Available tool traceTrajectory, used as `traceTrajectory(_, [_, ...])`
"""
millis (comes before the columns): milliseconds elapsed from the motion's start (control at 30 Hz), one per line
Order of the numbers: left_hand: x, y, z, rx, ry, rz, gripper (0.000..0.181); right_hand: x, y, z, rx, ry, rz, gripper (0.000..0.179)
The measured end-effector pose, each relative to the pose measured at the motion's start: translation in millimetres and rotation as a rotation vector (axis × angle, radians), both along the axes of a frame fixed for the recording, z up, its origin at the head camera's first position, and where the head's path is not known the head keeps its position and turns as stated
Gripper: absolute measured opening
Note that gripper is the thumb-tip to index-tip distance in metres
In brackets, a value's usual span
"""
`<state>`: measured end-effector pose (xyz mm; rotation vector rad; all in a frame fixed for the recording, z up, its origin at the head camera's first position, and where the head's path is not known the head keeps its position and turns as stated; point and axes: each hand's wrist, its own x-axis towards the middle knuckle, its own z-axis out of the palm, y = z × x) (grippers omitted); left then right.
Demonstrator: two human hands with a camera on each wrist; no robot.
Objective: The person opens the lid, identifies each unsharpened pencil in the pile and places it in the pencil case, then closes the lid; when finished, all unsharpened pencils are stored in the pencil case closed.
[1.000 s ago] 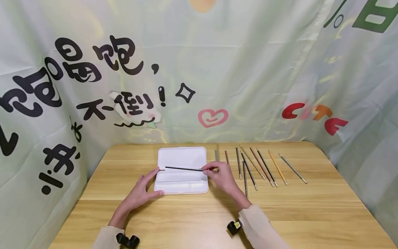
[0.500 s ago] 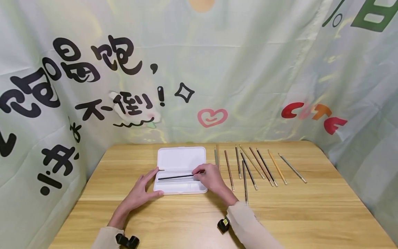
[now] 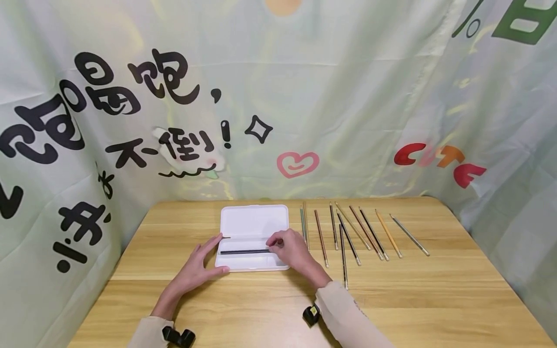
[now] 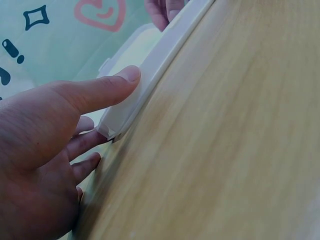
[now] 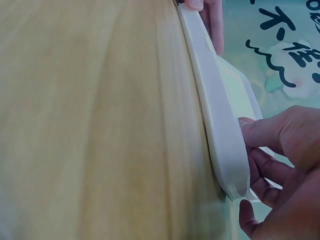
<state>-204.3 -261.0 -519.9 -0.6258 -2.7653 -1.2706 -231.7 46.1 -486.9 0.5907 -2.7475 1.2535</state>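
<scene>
A white pencil case (image 3: 254, 221) lies on the table with its lid folded back. My left hand (image 3: 197, 270) grips its left end, thumb at the front corner and index finger near the hinge. In the left wrist view the thumb (image 4: 131, 74) lies on the case's front edge. A dark pencil (image 3: 243, 252) lies level inside the case, along its long divider. My right hand (image 3: 292, 249) is over the right half, its thumb and fingers pinching the pencil's right end, which they hide. In the right wrist view these fingers (image 5: 270, 167) are bent at the case's far side.
Several pencils, among them a yellow pencil (image 3: 388, 233) and a grey pencil (image 3: 410, 235), lie spread on the wooden table (image 3: 391, 295) to the right of the case. A printed cloth (image 3: 357, 111) hangs behind the table and at both sides.
My right hand has moved left and down with the pencil, from above the case's hinge into its tray, where the pencil now lies level. My left hand has stayed in place.
</scene>
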Motion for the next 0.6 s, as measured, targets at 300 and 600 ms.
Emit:
traceTrajectory(300, [1.4, -1.4, -4.0, -0.01, -0.006, 0.007, 0.094, 3.8, 8.5, -0.1, -0.133, -0.054, -0.001, 0.008])
traceTrajectory(600, [0.3, -0.8, -2.7, -0.014, -0.006, 0.01, 0.094, 14.3, 42.2, 14.4, -0.212, -0.057, -0.072, 0.016])
